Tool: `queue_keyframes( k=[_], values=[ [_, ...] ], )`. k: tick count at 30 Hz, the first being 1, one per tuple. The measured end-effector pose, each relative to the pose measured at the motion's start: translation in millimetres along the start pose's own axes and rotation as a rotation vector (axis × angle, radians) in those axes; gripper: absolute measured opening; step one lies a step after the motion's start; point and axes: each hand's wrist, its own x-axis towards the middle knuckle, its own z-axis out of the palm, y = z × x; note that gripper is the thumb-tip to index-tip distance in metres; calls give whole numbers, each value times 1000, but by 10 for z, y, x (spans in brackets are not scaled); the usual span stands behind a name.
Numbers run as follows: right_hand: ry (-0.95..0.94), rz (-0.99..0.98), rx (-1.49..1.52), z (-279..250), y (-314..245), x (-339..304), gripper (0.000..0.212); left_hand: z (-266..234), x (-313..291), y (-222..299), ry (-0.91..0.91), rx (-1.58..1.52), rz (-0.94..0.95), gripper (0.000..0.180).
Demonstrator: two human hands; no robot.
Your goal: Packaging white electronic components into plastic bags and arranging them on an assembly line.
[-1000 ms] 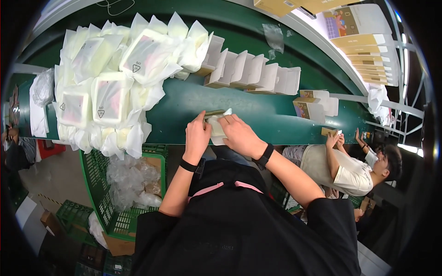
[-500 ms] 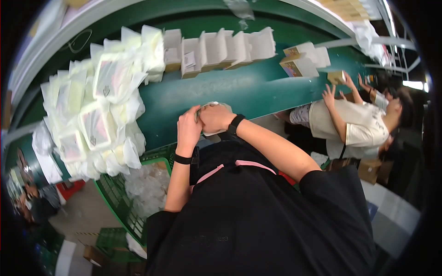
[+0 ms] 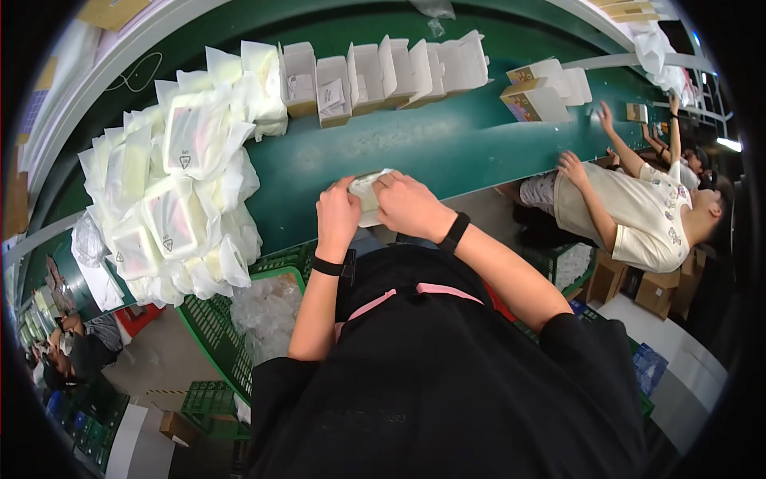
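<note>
Between my hands, at the near edge of the green bench, is a small pale item in a translucent plastic bag. My left hand grips its left upper edge, fingers curled. With fingers bent, my right hand pinches the upper right of the same bag. What lies inside it is too small to make out. To the left, a large heap of bagged pale items is piled on the bench, some showing a pinkish panel through the plastic. Beyond my hands stands a row of open white cartons, a few with folded paper inside.
More open cartons with printed sides stand further right on the green bench. Below the bench at left is a green crate filled with clear plastic bags. A co-worker in a cream shirt works at right.
My hands have moved apart and now hold the bag at its upper edge, showing more of it; before, they overlapped on top of it. The co-worker's hands have shifted at right.
</note>
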Motion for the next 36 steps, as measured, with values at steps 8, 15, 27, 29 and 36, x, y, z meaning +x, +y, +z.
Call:
queue_keyframes(
  k=[8, 15, 27, 29, 36],
  values=[
    [68, 116, -194, 24, -150, -59, 40, 48, -28, 22, 50, -17, -35, 33],
    [-238, 373, -306, 88, 39, 253, 29, 80, 33, 143, 50, 120, 91, 34],
    [-339, 138, 73, -475, 257, -165, 42, 182, -189, 145, 50, -22, 45, 37],
    [-249, 210, -107, -560, 255, -275, 48, 208, -150, 130, 65, -33, 60, 38],
    [-95, 229, -293, -192, 407, -29, 82, 194, 156, 175, -139, -95, 31, 42]
  ],
)
